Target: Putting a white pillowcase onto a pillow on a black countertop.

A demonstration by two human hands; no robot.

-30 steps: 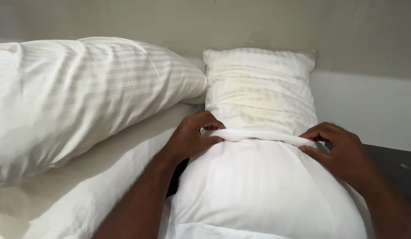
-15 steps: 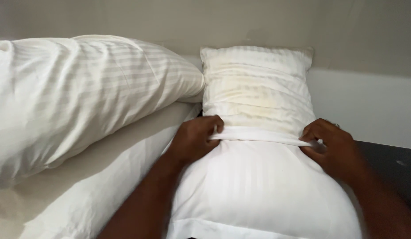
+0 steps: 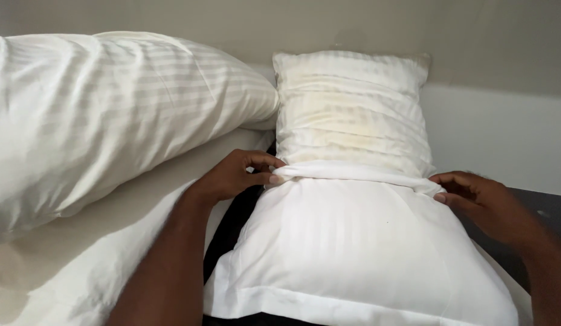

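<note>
Gripping rolled pillowcase edge (image 3: 353, 173): left hand (image 3: 232, 178), right hand (image 3: 483, 202), opposite ends.

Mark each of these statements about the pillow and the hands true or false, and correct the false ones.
1. Both hands grip the rolled edge of the white pillowcase. True: left hand, right hand.
2. The pillowcase covers the whole pillow. False: its yellowed upper part is bare.
3. A second striped pillow lies to the left. True.
4. The pillow's bare part is spotless. False: it shows yellowish stains.
</note>
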